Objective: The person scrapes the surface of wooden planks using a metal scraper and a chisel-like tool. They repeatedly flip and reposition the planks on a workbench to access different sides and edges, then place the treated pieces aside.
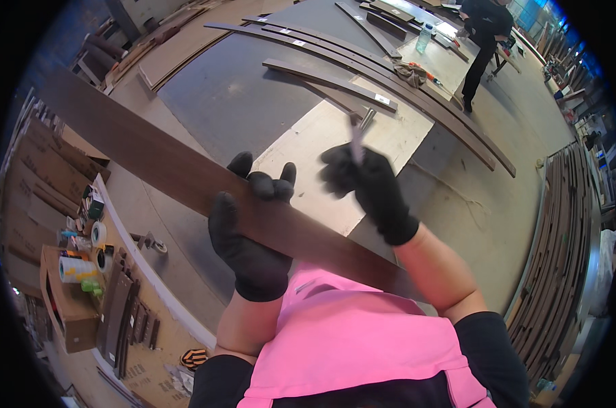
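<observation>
My left hand [252, 239], in a black glove, grips a long dark-brown board [170, 160] from below, the thumb on its near side and the fingers over its far edge. Slanting across the view, the board runs from upper left down to my pink apron [359, 336]. My right hand [366, 178], also gloved in black, is raised beyond the board and holds a slim tool [357, 145], its dark tip pointing up. Motion blur hides what kind of tool it is. A shiny metal cylinder [368, 119] lies on the worktable just past that tip.
The worktable [221, 97] bears long brown strips [348, 64], a rag [411, 74] and a plastic bottle [424, 38]. Beyond it stands a person [483, 41] in dark clothes. A side table at left holds a cardboard box [81, 321] and tape rolls. Stacked strips [557, 245] line the right.
</observation>
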Action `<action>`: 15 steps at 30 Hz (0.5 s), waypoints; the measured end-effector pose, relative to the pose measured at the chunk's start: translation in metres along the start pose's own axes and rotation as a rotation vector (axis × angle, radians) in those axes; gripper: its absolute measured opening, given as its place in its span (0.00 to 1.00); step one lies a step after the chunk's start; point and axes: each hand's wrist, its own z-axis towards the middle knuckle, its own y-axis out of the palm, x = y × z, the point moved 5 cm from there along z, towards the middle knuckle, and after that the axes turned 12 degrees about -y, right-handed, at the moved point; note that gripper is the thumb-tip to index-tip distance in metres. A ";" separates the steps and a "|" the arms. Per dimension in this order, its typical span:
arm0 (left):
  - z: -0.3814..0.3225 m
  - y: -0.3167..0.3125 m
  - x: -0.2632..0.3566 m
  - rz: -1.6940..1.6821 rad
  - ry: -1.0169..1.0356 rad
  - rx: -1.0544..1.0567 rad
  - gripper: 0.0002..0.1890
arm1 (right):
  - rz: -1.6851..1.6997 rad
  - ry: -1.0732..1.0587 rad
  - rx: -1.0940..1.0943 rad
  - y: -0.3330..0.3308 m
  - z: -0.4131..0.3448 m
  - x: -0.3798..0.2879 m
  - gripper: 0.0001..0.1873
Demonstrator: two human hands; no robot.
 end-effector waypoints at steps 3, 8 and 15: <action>-0.001 -0.006 0.012 0.022 0.018 -0.006 0.28 | -0.397 0.128 0.032 -0.035 -0.012 0.000 0.15; 0.003 -0.016 0.018 -0.033 0.034 0.035 0.27 | -0.119 0.293 -0.256 -0.032 -0.046 0.008 0.14; 0.013 -0.006 0.000 -0.125 -0.101 -0.006 0.27 | -0.014 0.369 -0.314 -0.012 -0.056 0.001 0.20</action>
